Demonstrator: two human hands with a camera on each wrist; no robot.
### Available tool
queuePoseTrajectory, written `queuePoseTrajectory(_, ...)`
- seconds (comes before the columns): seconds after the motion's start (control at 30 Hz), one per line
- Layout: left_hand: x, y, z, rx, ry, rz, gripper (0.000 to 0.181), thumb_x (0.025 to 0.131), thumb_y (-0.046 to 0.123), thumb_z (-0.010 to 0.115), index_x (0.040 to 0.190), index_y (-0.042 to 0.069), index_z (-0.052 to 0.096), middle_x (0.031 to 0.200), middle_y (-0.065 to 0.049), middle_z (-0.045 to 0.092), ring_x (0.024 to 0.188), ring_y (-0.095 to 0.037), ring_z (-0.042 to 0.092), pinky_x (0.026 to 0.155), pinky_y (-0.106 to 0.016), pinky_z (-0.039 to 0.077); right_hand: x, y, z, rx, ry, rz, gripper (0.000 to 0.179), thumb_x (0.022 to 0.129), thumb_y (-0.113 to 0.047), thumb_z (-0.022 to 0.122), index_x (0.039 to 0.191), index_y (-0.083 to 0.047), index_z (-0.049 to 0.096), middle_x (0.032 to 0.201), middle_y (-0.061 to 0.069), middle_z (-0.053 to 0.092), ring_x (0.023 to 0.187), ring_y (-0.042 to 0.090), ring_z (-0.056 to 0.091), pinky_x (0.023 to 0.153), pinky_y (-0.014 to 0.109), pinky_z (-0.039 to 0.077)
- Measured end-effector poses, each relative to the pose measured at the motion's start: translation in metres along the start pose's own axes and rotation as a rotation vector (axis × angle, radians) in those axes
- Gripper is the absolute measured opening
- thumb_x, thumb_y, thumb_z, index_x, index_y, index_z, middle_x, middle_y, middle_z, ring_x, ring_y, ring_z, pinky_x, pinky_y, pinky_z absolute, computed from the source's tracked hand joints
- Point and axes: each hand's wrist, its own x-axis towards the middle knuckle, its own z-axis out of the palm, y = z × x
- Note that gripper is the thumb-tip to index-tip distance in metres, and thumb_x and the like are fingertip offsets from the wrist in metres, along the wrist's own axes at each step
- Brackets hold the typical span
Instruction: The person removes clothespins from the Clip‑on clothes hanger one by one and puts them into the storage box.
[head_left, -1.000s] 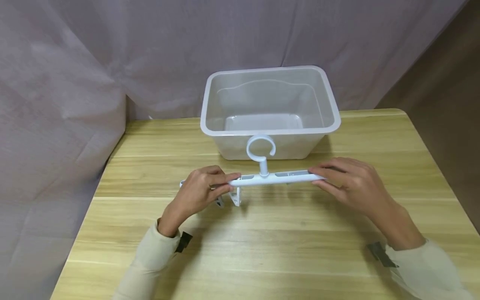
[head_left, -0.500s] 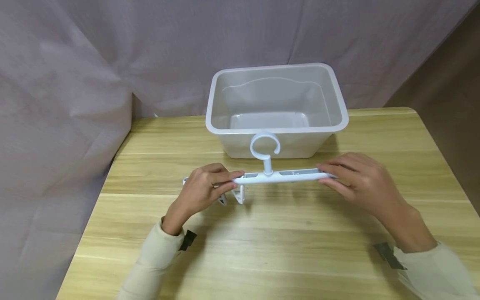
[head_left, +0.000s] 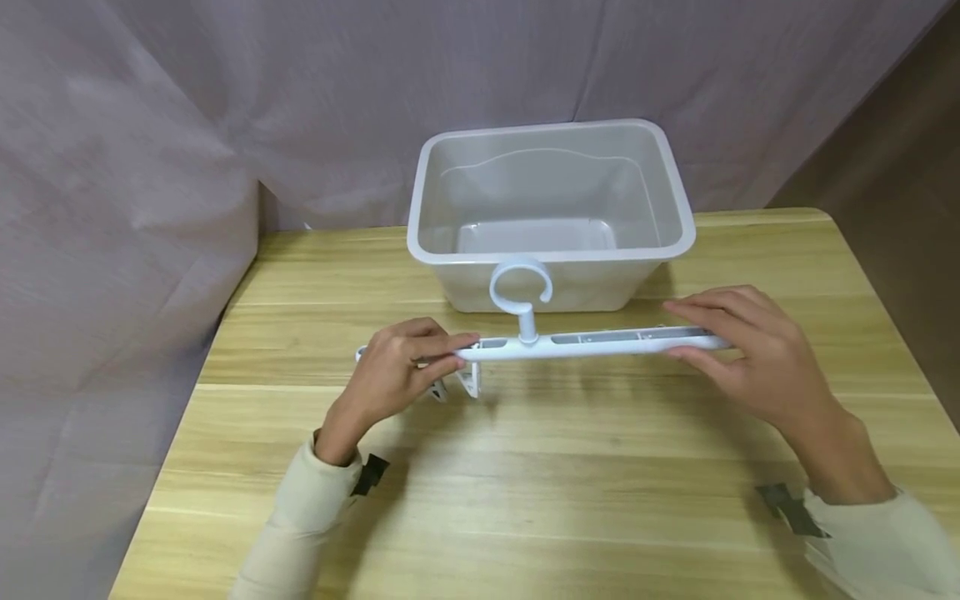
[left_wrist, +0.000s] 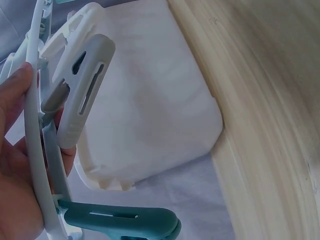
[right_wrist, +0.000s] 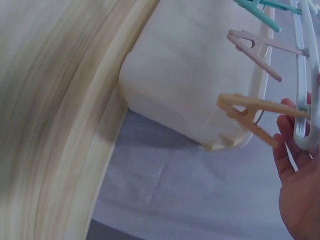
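Note:
Both hands hold a pale blue clip hanger (head_left: 585, 349) level above the table, its round hook upright at the middle. My left hand (head_left: 397, 367) pinches the left part of the bar between thumb and fingers. At the other end, my right hand (head_left: 765, 358) has its thumb below the bar and fingers above. Clips hang under it: in the left wrist view a white clip (left_wrist: 92, 15), a grey clip (left_wrist: 86, 92) and a dark green clip (left_wrist: 120, 219). The right wrist view shows a tan clip (right_wrist: 247, 107), a pink clip (right_wrist: 262, 62) and a green clip (right_wrist: 265, 17).
Behind the hanger, a whitish plastic bin (head_left: 592, 287) stands upright at the back of the wooden table (head_left: 570, 500). Its visible inside holds nothing. Grey cloth (head_left: 337, 100) hangs behind and to the left.
My right hand has slid outward along the bar to its right end, baring more of the slotted bar. The left hand keeps its hold; the view shifts slightly.

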Motion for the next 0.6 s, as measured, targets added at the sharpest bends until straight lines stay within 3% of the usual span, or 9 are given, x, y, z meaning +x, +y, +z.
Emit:
queuePoseTrajectory(0.17, 0.0, 0.0, -0.004, 0.005, 0.019, -0.005, 0.03, 0.083, 0.013, 0.082, 0.113, 0.013, 0.078, 0.083, 0.002, 0.068, 0.064, -0.007, 0.053, 0.054, -0.025, 0.045, -0.006, 0.003, -0.007, -0.015, 0.027, 0.095, 0.069, 0.09, -0.058, 0.064, 0.106, 0.008, 0.074, 0.096, 0.022, 0.071, 0.101, 0.014, 0.06, 0.098, 0.018, 0.04)
queuePoseTrajectory(0.33, 0.0, 0.0, -0.006, -0.008, 0.036, -0.006, 0.03, 0.083, 0.012, 0.082, 0.112, 0.012, 0.078, 0.084, 0.001, 0.068, 0.064, -0.007, 0.053, 0.055, -0.025, 0.045, -0.016, 0.008, -0.012, -0.044, 0.021, 0.188, 0.082, 0.087, -0.066, 0.062, 0.124, 0.008, 0.065, 0.098, 0.023, 0.07, 0.111, -0.006, 0.051, 0.1, 0.016, 0.038)
queuePoseTrajectory(0.6, -0.001, 0.004, -0.009, -0.008, 0.059, -0.006, 0.03, 0.082, 0.011, 0.083, 0.111, 0.011, 0.079, 0.084, 0.001, 0.069, 0.063, -0.007, 0.051, 0.053, -0.024, 0.043, -0.029, 0.01, -0.01, -0.049, 0.02, 0.263, 0.085, 0.089, -0.064, 0.063, 0.138, 0.004, 0.056, 0.101, 0.025, 0.07, 0.116, -0.007, 0.051, 0.102, 0.017, 0.038)
